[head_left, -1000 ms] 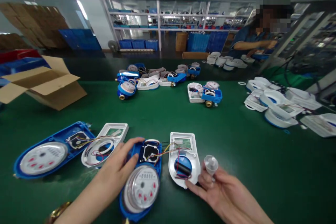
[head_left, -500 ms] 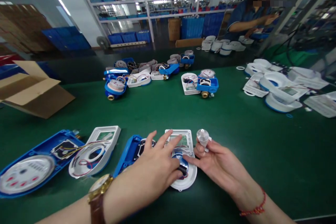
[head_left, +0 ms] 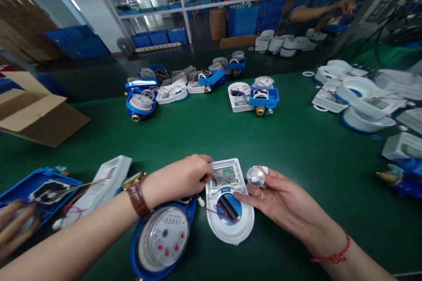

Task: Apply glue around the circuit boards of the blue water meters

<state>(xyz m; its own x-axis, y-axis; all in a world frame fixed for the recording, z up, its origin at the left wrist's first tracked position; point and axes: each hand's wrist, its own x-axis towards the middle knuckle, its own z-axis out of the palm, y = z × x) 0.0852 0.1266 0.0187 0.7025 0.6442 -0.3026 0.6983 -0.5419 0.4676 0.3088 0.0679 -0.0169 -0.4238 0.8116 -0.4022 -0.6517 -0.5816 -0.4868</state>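
Observation:
My left hand [head_left: 196, 175], a watch on its wrist, is closed at the upper left edge of a white meter cover [head_left: 231, 232]. Its curled fingers hide whatever they grip, close to some thin wires. The cover holds a green circuit board [head_left: 228, 175] and a black cylinder [head_left: 228, 207] over its round blue opening. Between the fingers of my right hand [head_left: 283, 202] is a clear plastic cone [head_left: 256, 177], round end up; one finger touches the cover's right side. Below my left forearm lies a blue water meter [head_left: 168, 237] with a dial, partly covered.
Another person's hand [head_left: 16, 228] reaches over an open blue meter [head_left: 66, 182] at left, beside a white cover [head_left: 103, 189]. A cardboard box [head_left: 42, 114] stands behind. More meters [head_left: 260, 96] and stacked white covers [head_left: 365, 96] lie farther back. A co-worker [head_left: 313, 9] sits at far right.
My left hand has gone from spread over the cover to closed at its upper left edge. The dial meter now shows more fully. Another person's hand has appeared at left.

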